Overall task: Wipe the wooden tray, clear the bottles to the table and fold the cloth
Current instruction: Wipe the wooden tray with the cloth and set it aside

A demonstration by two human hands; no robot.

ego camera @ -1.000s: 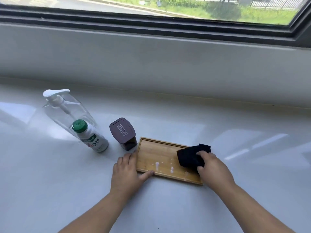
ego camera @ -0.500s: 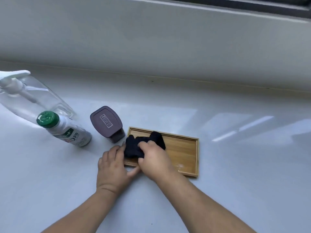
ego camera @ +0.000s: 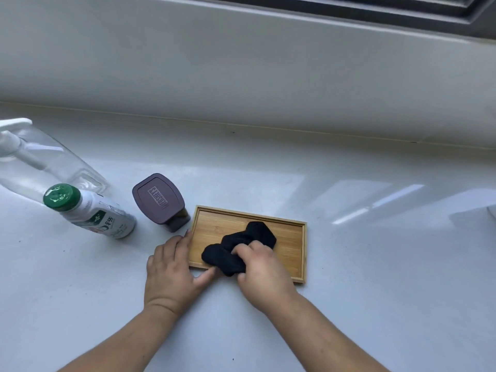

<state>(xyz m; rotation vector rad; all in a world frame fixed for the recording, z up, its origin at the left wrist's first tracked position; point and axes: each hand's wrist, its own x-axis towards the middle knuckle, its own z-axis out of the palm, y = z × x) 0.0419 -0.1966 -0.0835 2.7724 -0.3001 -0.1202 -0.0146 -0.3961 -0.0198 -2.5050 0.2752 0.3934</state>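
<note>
"On the pale worktop, what lies nearest the person?"

"A shallow wooden tray, oblong, with a raised rim. It sits flat, its long side running left to right, near the middle of the view."

"Where is the cloth?"

"A black cloth lies bunched on the tray, over its left and middle part. The right hand is on top of it. Its fingers are curled round the cloth, gripping a wad of it, and the cloth touches the wood."

"And the other hand?"

"The left hand rests palm down on the worktop at the tray's left end. Its fingers are straight and close together, their tips against the tray's left rim. The thumb stretches out to the right along the near rim, just beside the cloth. Both forearms are bare and come in from the bottom edge."

"Where are the bottles?"

"All three stand on the worktop, left of the tray. A brown-lidded jar is just beside the tray's far left corner; I cannot tell whether they touch. Left of it stands a white bottle with a green cap. Behind that, at the left edge of the view, is a clear pump bottle with a white pump head, partly cut off."

"What is behind them?"

"A pale wall rises from the back of the worktop to a dark window frame at the top right."
</note>
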